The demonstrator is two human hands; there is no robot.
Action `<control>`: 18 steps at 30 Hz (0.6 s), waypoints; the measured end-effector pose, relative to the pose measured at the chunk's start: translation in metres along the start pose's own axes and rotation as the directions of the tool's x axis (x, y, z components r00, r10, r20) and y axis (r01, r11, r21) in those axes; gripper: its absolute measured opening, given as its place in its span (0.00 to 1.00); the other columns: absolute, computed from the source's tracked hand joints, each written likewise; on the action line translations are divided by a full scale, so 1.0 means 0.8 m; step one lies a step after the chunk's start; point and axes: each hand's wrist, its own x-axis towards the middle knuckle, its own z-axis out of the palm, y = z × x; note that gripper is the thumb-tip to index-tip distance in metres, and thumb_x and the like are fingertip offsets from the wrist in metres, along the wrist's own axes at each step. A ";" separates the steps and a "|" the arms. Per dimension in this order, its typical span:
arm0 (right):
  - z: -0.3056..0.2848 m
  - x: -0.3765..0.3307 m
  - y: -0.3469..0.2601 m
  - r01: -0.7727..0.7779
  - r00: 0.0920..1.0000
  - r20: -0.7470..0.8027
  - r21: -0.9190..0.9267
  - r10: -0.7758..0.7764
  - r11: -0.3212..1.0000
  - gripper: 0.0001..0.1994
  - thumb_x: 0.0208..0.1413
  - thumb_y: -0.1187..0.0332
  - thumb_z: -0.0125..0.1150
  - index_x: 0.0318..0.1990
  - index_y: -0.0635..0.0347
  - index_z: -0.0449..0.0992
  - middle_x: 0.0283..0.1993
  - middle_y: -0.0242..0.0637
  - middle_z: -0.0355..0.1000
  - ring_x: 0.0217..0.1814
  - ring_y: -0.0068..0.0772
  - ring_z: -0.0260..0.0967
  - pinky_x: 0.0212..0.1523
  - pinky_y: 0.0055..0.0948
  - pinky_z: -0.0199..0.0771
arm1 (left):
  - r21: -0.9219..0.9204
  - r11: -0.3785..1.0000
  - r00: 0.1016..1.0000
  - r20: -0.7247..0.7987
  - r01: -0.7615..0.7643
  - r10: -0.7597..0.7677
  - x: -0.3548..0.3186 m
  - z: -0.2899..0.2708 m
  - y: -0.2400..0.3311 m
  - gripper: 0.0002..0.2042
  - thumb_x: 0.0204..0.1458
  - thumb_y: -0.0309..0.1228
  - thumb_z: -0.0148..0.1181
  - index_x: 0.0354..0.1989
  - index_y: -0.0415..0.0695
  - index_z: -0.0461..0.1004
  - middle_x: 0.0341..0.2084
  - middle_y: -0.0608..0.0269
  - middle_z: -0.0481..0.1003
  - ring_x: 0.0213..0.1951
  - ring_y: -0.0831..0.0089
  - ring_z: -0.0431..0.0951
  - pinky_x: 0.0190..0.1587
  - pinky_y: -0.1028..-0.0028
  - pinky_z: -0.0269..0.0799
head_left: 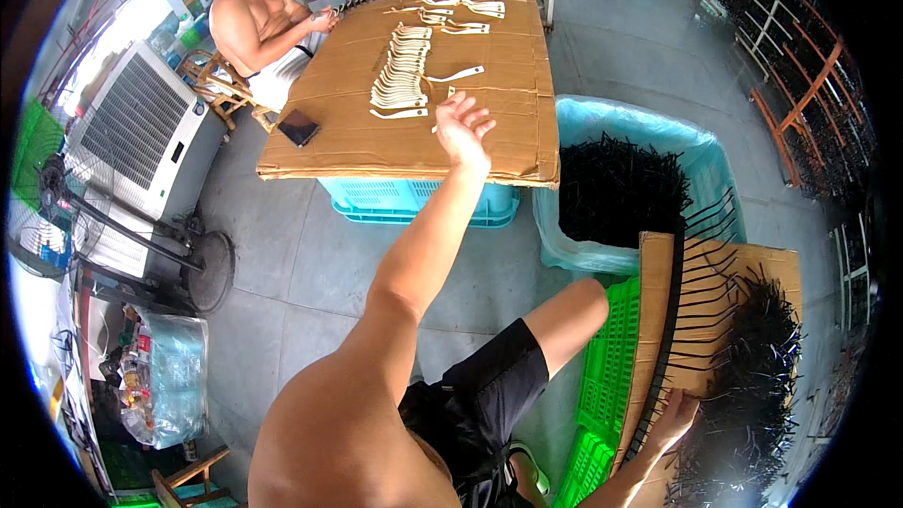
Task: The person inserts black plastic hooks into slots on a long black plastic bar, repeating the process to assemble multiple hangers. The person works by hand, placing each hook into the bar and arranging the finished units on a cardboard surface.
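Note:
My left hand (463,130) is stretched over the cardboard-topped table (508,146), fingers apart and slightly curled. Partly hidden by it is a cream-coloured curved strip; whether the hand touches it I cannot tell. Just left of the hand, a row of similar cream curved strips (403,71) lies side by side, with one loose strip (458,74) beyond. At lower right, my right hand (675,420) is closed beside a long black bar with thin black prongs (670,320). What its fingers hold is hidden. A heap of short black rods (743,395) lies beside it.
A seated person (259,28) works at the table's far left. A dark phone (299,128) lies on its left edge. A lined bin (710,160) of black rods stands right of the table. Green crates (609,357) are beside my knee; a fan (141,226) and air cooler (146,118) stand left.

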 end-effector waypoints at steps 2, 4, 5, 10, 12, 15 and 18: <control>-0.001 -0.001 0.000 -0.044 0.999 -0.002 -0.041 0.044 0.998 0.10 0.63 0.66 0.56 0.41 0.65 0.71 0.31 0.34 0.74 0.31 0.24 0.69 0.33 0.25 0.71 | -0.042 0.998 0.998 0.046 0.047 -0.045 -0.009 0.002 -0.017 0.15 0.52 0.38 0.43 0.42 0.44 0.70 0.37 0.58 0.72 0.30 0.65 0.73 0.33 0.64 0.71; -0.002 -0.001 0.000 -0.057 0.998 -0.021 -0.038 0.056 0.998 0.10 0.63 0.66 0.56 0.42 0.65 0.72 0.31 0.34 0.73 0.31 0.23 0.69 0.33 0.25 0.70 | -0.023 0.996 0.990 0.113 0.085 -0.082 -0.029 0.010 -0.035 0.10 0.48 0.33 0.43 0.35 0.44 0.69 0.29 0.57 0.73 0.27 0.64 0.73 0.31 0.63 0.72; -0.005 0.000 0.000 -0.059 0.997 -0.041 -0.009 0.059 0.998 0.10 0.62 0.66 0.56 0.42 0.65 0.72 0.31 0.34 0.73 0.31 0.23 0.68 0.33 0.25 0.70 | 0.011 0.994 0.984 0.143 0.105 -0.106 -0.047 0.014 -0.046 0.07 0.46 0.29 0.43 0.32 0.44 0.67 0.27 0.55 0.74 0.27 0.65 0.73 0.30 0.64 0.72; -0.009 0.013 0.003 -0.071 0.986 -0.153 0.007 0.071 0.997 0.10 0.62 0.65 0.57 0.42 0.64 0.72 0.34 0.35 0.75 0.33 0.24 0.70 0.33 0.24 0.72 | 0.590 0.796 0.487 0.661 0.133 -0.571 -0.234 0.019 -0.116 0.08 0.52 0.29 0.56 0.37 0.39 0.73 0.31 0.59 0.76 0.28 0.73 0.76 0.31 0.73 0.75; -0.009 0.016 0.005 -0.135 0.984 -0.120 0.004 0.134 0.991 0.10 0.62 0.65 0.57 0.41 0.64 0.72 0.35 0.36 0.75 0.35 0.25 0.72 0.34 0.25 0.72 | 0.782 0.623 0.084 0.623 -0.025 -0.778 -0.318 0.006 -0.141 0.10 0.58 0.34 0.58 0.42 0.42 0.77 0.33 0.59 0.80 0.33 0.74 0.79 0.37 0.73 0.78; -0.004 0.012 0.011 -0.155 0.987 -0.039 0.060 0.157 0.986 0.11 0.62 0.65 0.57 0.43 0.66 0.73 0.36 0.37 0.76 0.35 0.26 0.71 0.36 0.25 0.73 | 0.606 0.737 0.030 0.778 -0.300 -0.628 -0.403 -0.008 -0.177 0.07 0.56 0.32 0.60 0.37 0.41 0.79 0.34 0.54 0.80 0.33 0.65 0.81 0.39 0.68 0.79; -0.004 0.005 0.017 -0.162 0.985 -0.076 -0.079 0.156 0.984 0.12 0.63 0.65 0.56 0.45 0.67 0.72 0.37 0.38 0.75 0.35 0.26 0.71 0.37 0.26 0.73 | 0.627 0.524 0.058 0.671 -0.577 -0.739 -0.453 -0.021 -0.199 0.06 0.53 0.29 0.58 0.35 0.40 0.77 0.29 0.50 0.78 0.32 0.58 0.80 0.37 0.63 0.78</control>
